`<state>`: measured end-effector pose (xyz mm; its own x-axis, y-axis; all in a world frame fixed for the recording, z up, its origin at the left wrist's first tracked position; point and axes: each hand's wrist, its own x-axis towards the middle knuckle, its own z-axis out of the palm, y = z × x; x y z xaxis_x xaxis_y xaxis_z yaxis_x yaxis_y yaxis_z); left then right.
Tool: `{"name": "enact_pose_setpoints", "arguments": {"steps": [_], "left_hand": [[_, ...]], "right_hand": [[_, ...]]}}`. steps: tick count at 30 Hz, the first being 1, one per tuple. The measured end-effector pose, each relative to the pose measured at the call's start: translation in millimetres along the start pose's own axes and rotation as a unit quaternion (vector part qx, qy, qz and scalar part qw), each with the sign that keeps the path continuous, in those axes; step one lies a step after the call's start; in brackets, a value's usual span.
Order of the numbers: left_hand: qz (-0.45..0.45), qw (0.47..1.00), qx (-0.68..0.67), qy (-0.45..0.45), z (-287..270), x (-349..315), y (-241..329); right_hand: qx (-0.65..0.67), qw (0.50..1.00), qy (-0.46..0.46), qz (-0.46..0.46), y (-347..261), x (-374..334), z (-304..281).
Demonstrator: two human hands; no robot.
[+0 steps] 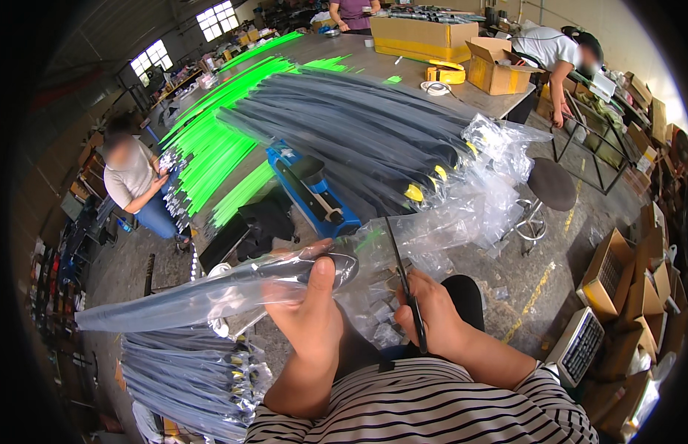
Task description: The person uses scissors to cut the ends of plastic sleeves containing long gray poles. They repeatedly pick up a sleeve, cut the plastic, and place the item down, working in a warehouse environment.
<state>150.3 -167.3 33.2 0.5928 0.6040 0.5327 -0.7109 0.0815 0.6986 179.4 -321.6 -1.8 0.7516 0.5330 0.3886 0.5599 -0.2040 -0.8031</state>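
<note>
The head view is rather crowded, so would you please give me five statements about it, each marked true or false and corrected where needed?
1. The left hand holds a long clear plastic sleeve. True.
2. The right hand is empty. False: it holds black-handled metal scissors.
3. The thin rods at the left of the long grey plastic-wrapped bundles are red. False: they are bright green.
4. A boxy blue-and-black device sits next to those bundles. True.
5. The round dark seat is on the person's left. False: it is on the right.
</note>
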Motion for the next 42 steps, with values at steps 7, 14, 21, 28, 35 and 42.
{"name": "enact_pose_setpoints", "arguments": {"steps": [7,14,21,28,35,42], "left_hand": [[-0.01,1.0,-0.017,0.001,2,-2,0],[-0.033,0.998,-0.025,0.039,-24,8,14],[-0.133,0.985,0.023,0.105,-158,74,70],[-0.416,0.832,0.231,0.287,-424,4,91],[-0.562,0.773,0.081,0.281,-511,-79,54],[-0.66,0.594,0.398,0.231,-484,-47,52]], "right_hand": [[0.017,0.999,0.026,0.009,1,-1,2],[0.071,0.997,-0.019,0.025,8,0,15],[0.198,0.967,-0.135,0.087,45,-59,9],[0.111,0.836,-0.409,0.349,73,-69,7],[0.406,0.727,-0.114,0.543,118,-82,43],[0.337,0.786,-0.306,0.418,191,-82,74]]}}
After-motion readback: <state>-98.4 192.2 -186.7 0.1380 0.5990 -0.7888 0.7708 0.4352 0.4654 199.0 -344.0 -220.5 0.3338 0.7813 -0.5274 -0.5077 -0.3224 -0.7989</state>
